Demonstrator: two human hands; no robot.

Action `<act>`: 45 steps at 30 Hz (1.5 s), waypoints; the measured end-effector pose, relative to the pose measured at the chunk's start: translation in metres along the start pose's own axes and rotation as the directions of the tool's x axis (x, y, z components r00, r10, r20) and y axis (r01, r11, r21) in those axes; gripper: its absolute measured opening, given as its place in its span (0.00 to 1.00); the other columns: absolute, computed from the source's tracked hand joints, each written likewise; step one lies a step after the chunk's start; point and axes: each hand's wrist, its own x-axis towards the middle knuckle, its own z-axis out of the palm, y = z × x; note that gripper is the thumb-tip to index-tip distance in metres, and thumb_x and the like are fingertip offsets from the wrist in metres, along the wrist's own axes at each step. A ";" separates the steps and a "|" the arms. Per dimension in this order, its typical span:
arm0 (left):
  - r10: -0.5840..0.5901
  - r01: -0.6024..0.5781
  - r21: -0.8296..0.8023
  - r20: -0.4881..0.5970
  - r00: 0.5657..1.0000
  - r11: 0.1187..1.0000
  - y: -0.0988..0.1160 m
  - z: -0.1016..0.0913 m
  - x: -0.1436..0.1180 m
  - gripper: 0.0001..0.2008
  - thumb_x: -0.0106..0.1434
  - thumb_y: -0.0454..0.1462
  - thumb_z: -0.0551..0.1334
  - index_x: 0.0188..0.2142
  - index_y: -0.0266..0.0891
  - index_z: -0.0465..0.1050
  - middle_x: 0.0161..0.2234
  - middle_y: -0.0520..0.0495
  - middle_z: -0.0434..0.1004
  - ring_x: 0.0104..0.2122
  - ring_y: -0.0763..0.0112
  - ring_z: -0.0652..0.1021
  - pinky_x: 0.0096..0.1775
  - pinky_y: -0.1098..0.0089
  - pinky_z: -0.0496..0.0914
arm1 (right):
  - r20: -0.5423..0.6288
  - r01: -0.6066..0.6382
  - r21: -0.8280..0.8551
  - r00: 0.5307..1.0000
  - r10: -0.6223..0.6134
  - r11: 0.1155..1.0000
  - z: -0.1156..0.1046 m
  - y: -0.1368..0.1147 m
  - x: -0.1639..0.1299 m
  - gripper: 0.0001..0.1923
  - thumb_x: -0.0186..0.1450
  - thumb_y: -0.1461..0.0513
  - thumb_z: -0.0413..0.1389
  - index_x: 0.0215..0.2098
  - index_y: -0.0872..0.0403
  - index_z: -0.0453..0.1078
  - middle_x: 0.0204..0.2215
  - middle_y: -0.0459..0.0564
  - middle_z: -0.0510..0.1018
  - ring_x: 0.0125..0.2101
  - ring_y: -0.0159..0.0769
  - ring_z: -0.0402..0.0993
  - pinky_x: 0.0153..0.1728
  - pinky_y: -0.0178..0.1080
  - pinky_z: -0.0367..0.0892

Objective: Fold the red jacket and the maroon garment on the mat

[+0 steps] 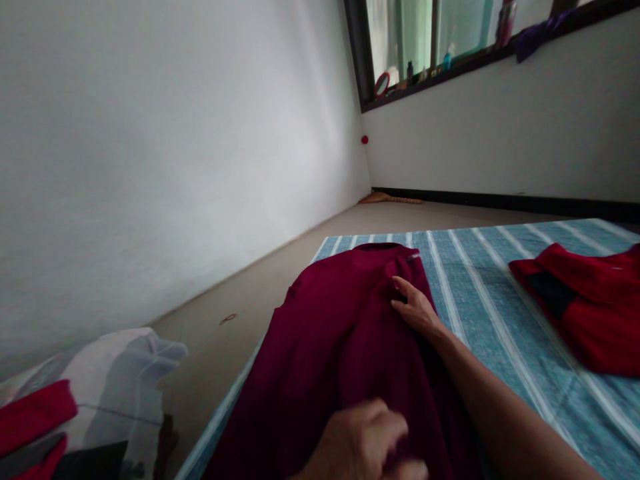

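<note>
Lying flat along the left part of a blue striped mat (480,280), the maroon garment (325,347) shows a dark, matte weave with soft creases and its collar at the far end. Right hand (417,310) rests open, fingers spread on the cloth. Left hand (363,443) is curled, pinching the near fabric. A red garment (590,313) lies well apart.

Garment (330,347) on mat (475,280); second garment (590,313) right.
</note>
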 end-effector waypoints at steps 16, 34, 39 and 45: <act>-0.179 0.343 0.235 -0.522 0.834 0.910 -0.073 -0.026 0.086 0.24 0.62 0.43 0.55 0.54 0.31 0.65 0.59 0.32 0.60 0.59 0.55 0.60 0.58 0.57 0.55 | -0.032 -0.010 0.102 0.999 0.013 0.995 0.005 0.000 0.002 0.34 0.52 0.68 0.50 0.58 0.55 0.58 0.54 0.56 0.69 0.54 0.43 0.65 0.54 0.47 0.60; -0.413 0.252 -0.335 -0.613 0.673 0.908 -0.128 -0.110 0.248 0.10 0.50 0.36 0.65 0.18 0.38 0.65 0.14 0.58 0.61 0.16 0.77 0.64 0.20 0.74 0.58 | -0.063 -0.048 0.070 0.997 0.053 0.996 0.002 -0.012 0.000 0.35 0.53 0.67 0.51 0.60 0.57 0.55 0.52 0.56 0.70 0.52 0.42 0.67 0.52 0.45 0.62; -0.360 0.280 -0.228 -0.646 0.673 0.932 -0.131 -0.109 0.252 0.05 0.51 0.33 0.65 0.23 0.37 0.68 0.19 0.55 0.67 0.21 0.75 0.70 0.25 0.74 0.63 | -0.062 -0.047 0.050 0.997 0.050 0.998 -0.001 -0.012 -0.001 0.35 0.53 0.67 0.52 0.60 0.55 0.55 0.51 0.55 0.71 0.51 0.41 0.68 0.50 0.44 0.64; -0.219 0.345 0.050 -0.685 0.694 0.937 -0.131 -0.105 0.258 0.18 0.54 0.29 0.63 0.46 0.36 0.67 0.39 0.44 0.75 0.40 0.65 0.75 0.42 0.69 0.67 | -0.060 -0.028 0.004 0.998 0.028 1.000 -0.003 -0.009 0.000 0.34 0.53 0.66 0.54 0.59 0.55 0.55 0.51 0.54 0.72 0.50 0.41 0.69 0.51 0.43 0.64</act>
